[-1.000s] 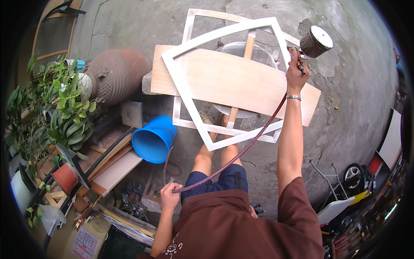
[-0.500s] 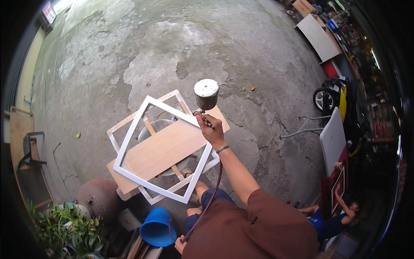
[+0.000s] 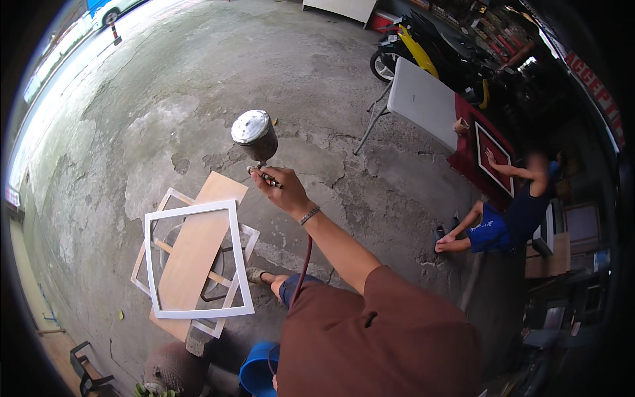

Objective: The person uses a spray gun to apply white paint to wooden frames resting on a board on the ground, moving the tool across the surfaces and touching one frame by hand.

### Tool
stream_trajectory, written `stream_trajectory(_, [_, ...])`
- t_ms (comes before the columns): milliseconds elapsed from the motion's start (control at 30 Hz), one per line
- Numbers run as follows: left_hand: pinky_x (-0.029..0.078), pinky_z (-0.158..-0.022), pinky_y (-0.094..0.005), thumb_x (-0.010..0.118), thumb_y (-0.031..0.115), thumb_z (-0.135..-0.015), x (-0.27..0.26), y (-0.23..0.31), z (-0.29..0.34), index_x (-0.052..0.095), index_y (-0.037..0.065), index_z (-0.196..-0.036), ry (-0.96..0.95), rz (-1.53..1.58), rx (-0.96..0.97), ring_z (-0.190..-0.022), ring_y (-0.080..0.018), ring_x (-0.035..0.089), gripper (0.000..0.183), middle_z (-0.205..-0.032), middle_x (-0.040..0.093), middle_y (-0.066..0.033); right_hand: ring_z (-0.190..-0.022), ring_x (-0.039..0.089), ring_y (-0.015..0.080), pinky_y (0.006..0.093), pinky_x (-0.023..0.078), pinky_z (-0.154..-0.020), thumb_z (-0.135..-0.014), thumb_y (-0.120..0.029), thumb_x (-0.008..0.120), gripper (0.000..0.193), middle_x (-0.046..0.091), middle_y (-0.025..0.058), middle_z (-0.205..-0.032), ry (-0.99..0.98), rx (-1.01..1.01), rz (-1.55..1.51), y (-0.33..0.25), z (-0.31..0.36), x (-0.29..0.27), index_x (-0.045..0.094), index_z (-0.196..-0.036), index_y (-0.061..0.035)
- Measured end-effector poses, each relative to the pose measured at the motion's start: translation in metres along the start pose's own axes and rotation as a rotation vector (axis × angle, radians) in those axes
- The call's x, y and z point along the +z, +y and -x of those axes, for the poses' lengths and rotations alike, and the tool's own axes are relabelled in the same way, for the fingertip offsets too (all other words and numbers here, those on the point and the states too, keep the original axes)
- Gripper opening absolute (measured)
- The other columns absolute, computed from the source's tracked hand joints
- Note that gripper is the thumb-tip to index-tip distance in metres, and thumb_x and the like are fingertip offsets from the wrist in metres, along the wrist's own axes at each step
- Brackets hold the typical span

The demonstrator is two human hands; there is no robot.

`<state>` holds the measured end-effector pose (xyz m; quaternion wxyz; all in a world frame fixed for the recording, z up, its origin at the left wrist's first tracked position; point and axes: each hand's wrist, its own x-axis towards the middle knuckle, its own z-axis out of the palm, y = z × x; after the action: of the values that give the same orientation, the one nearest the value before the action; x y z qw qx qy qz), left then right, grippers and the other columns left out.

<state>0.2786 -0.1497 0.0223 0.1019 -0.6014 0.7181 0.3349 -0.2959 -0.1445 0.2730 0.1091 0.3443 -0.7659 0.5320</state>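
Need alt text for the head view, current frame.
A person's right hand holds a spray gun with a metal cup, out beyond a white frame lying over a wooden board and a second frame, above concrete ground. At right, another person reaches over a white-bordered rectangle.

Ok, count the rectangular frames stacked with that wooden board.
2: a bright white frame over the wooden board, and a partly white frame beneath it, partly hidden.

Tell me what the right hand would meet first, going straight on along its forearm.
Past the spray gun it holds, the right hand seems to have a free way over bare concrete floor; a striped post stands far off, roughly in line. Hand height above the floor is unclear.
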Motion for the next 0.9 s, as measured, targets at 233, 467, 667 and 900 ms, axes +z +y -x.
stream_trajectory(233, [0.051,-0.072,-0.0454,0.068,0.042,-0.096,0.026,0.026,0.047,0.068,-0.001,-0.093,-0.145,0.011,0.029,-0.079,-0.0396,0.067,0.043,-0.084,0.070,-0.0233,-0.068,0.071,0.0282,0.0355,0.052,-0.060,-0.098,-0.025,0.069,0.025,0.073,0.0182,-0.082,0.120,0.171,0.047,0.022,0.045,-0.151,0.075,-0.101,-0.0011])
stream_trajectory(467, [0.051,-0.076,-0.0433,0.067,0.049,-0.095,0.073,0.054,0.079,0.069,0.002,-0.097,-0.239,0.022,-0.095,-0.082,-0.0367,0.068,0.048,-0.087,0.070,-0.0228,-0.074,0.070,0.0100,0.0254,0.051,-0.062,-0.102,-0.025,0.065,0.029,0.079,0.0088,-0.099,0.192,0.149,0.151,0.079,0.044,-0.265,0.077,-0.112,-0.0015])
stream_trajectory(667, [0.053,-0.081,-0.0468,0.069,0.056,-0.091,0.126,0.166,0.089,0.074,0.009,-0.102,-0.194,-0.008,-0.170,-0.095,-0.0384,0.069,0.049,-0.095,0.073,-0.0190,-0.080,0.074,0.0181,0.0277,0.057,-0.064,-0.105,-0.024,0.059,0.033,0.078,0.0132,-0.106,0.039,0.247,0.078,0.147,0.015,-0.342,0.074,-0.117,0.0038])
stream_trajectory(900, [0.050,-0.098,-0.0479,0.054,0.070,-0.094,0.213,0.309,0.150,0.072,0.014,-0.120,-0.350,0.089,-0.208,-0.117,-0.0395,0.064,0.064,-0.118,0.071,-0.0193,-0.054,0.057,0.0068,0.0242,0.034,-0.037,-0.105,-0.031,0.058,0.036,0.077,0.0080,-0.091,-0.063,-0.079,0.170,0.240,-0.052,-0.419,0.074,-0.120,-0.0026])
